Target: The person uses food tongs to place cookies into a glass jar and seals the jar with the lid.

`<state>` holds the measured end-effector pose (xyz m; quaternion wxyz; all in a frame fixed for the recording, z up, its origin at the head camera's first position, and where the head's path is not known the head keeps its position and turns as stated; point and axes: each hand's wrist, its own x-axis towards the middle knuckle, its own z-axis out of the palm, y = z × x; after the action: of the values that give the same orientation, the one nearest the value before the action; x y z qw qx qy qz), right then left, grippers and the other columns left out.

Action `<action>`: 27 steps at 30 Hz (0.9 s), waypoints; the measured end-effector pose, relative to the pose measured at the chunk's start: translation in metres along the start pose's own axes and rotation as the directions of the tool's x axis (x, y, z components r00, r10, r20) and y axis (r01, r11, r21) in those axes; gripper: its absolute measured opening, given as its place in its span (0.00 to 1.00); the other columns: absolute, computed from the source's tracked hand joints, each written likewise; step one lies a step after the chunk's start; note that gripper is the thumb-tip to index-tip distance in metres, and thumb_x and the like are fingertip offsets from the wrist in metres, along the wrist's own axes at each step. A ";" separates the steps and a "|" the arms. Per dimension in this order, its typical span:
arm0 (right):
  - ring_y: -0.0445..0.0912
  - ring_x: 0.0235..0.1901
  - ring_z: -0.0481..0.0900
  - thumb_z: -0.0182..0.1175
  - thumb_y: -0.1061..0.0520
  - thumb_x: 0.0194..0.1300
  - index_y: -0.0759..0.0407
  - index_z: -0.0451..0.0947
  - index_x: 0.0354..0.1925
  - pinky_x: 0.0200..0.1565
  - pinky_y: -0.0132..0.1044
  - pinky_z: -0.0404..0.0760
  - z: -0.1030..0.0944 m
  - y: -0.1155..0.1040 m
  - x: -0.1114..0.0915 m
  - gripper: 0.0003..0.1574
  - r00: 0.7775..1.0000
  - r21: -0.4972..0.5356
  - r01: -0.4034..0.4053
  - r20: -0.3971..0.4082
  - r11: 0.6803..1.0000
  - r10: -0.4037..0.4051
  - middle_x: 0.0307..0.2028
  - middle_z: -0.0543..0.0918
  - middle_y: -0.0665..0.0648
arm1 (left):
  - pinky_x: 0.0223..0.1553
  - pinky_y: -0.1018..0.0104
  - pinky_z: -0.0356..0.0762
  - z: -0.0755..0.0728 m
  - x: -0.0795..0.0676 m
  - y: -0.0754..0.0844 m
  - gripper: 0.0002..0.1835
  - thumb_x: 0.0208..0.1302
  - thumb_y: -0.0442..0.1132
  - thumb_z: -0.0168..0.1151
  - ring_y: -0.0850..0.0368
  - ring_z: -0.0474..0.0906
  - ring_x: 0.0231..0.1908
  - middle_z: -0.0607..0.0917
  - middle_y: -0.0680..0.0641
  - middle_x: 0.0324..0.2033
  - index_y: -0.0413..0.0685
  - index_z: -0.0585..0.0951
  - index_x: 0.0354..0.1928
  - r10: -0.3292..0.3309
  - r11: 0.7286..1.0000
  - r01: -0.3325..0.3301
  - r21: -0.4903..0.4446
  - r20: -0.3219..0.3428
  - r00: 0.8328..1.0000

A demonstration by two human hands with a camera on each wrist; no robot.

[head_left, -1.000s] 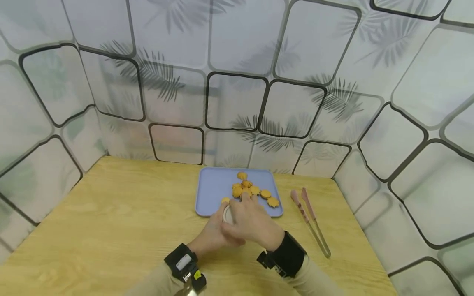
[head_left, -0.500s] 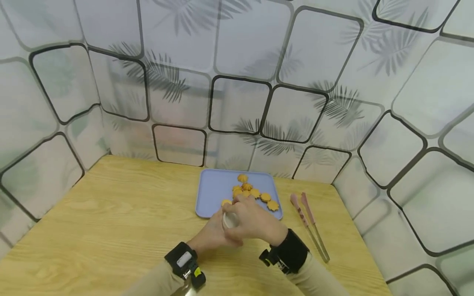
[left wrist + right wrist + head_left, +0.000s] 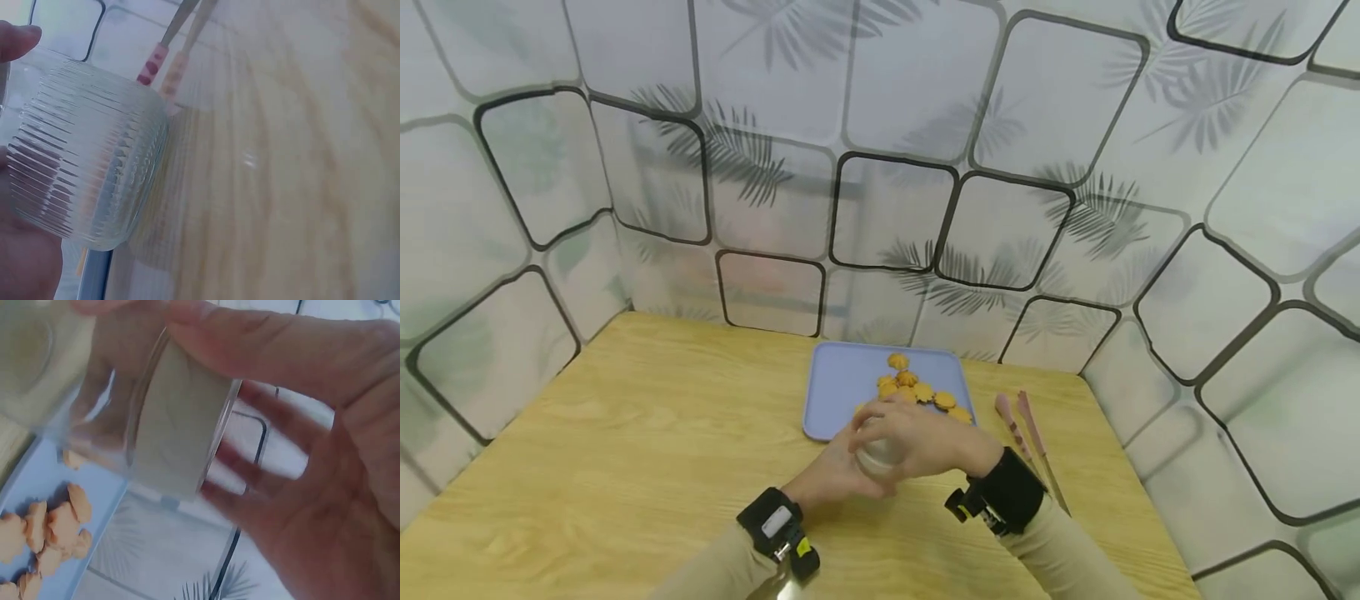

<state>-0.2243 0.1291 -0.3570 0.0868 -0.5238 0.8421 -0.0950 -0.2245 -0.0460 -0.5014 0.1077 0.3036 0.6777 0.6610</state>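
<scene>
A clear ribbed glass jar (image 3: 81, 150) is tilted between both hands, just in front of the tray in the head view. My left hand (image 3: 842, 475) holds it by the side, its thumb tip showing at the glass in the left wrist view. From the other side my right hand (image 3: 925, 437) grips a pale round lid (image 3: 181, 419) at the jar's mouth end. Thumb and fingers spread around the lid's rim in the right wrist view. Left fingers show blurred through the glass there.
Behind the hands lies a blue tray (image 3: 838, 379) with several golden flower-shaped cookies (image 3: 922, 392), partly covered by the right hand. Tongs (image 3: 1032, 421) with pink tips lie right of the tray. A patterned curtain (image 3: 775, 200) rises along the table's back edge.
My right hand has shifted slightly right and turned around the lid. The white round top seen earlier now gives way to clear glass. The left hand stays nearly in place.
</scene>
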 end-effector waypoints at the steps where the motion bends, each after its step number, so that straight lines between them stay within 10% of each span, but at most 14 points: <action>1: 0.56 0.65 0.71 0.78 0.58 0.51 0.49 0.83 0.57 0.65 0.52 0.73 0.000 0.001 0.000 0.33 1.000 -0.003 0.018 0.010 1.000 -0.018 0.64 0.77 0.55 | 0.60 0.58 0.76 -0.001 0.000 0.000 0.58 0.45 0.32 0.79 0.48 0.74 0.60 0.71 0.43 0.66 0.54 0.55 0.78 0.000 1.000 0.000 0.002 -0.002 1.000; 7: 0.66 0.76 0.53 0.75 0.45 0.55 0.46 0.60 0.78 0.69 0.71 0.59 0.002 0.007 -0.004 0.58 0.993 0.083 -0.109 0.043 0.991 0.106 0.79 0.56 0.60 | 0.63 0.54 0.74 -0.007 0.001 -0.002 0.59 0.46 0.33 0.78 0.45 0.72 0.63 0.71 0.41 0.67 0.52 0.54 0.78 -0.005 1.000 0.005 0.003 -0.002 1.000; 11: 0.72 0.71 0.61 0.66 0.30 0.61 0.42 0.56 0.80 0.57 0.71 0.74 0.006 0.002 -0.005 0.57 0.926 0.110 -0.351 -0.108 0.930 0.362 0.77 0.57 0.65 | 0.64 0.56 0.73 -0.006 0.003 0.000 0.56 0.44 0.32 0.80 0.48 0.72 0.63 0.69 0.43 0.67 0.50 0.56 0.73 -0.037 0.999 0.038 0.023 -0.027 0.999; 16: 0.62 0.50 0.79 0.58 0.25 0.64 0.53 0.77 0.66 0.37 0.53 0.84 0.015 -0.014 0.005 0.45 0.823 0.059 -0.501 -0.275 0.863 0.497 0.53 0.82 0.67 | 0.62 0.61 0.74 -0.006 0.000 0.002 0.48 0.43 0.31 0.80 0.51 0.75 0.59 0.72 0.44 0.63 0.47 0.62 0.66 -0.030 0.998 0.032 0.058 -0.040 0.999; 22: 0.53 0.32 0.80 0.58 0.26 0.64 0.57 0.85 0.39 0.26 0.45 0.79 0.021 -0.030 0.019 0.36 0.781 -0.045 -0.589 -0.290 0.807 0.554 0.30 0.83 0.57 | 0.64 0.60 0.70 -0.005 -0.003 0.001 0.53 0.44 0.33 0.80 0.52 0.71 0.60 0.72 0.46 0.63 0.49 0.59 0.72 -0.028 0.993 0.032 0.113 -0.035 0.999; 27: 0.48 0.23 0.74 0.63 0.32 0.62 0.55 0.80 0.28 0.20 0.40 0.73 0.018 -0.034 0.021 0.28 0.787 -0.103 -0.597 -0.269 0.796 0.555 0.22 0.76 0.54 | 0.67 0.58 0.68 -0.003 -0.001 0.001 0.56 0.43 0.35 0.81 0.51 0.70 0.63 0.70 0.47 0.66 0.49 0.58 0.74 -0.045 0.985 0.050 0.164 -0.034 0.998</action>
<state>-0.1997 0.0942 -0.3670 -0.0326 -0.2320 0.9711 -0.0452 -0.2254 -0.0494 -0.5000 0.0876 0.2852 0.7385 0.6046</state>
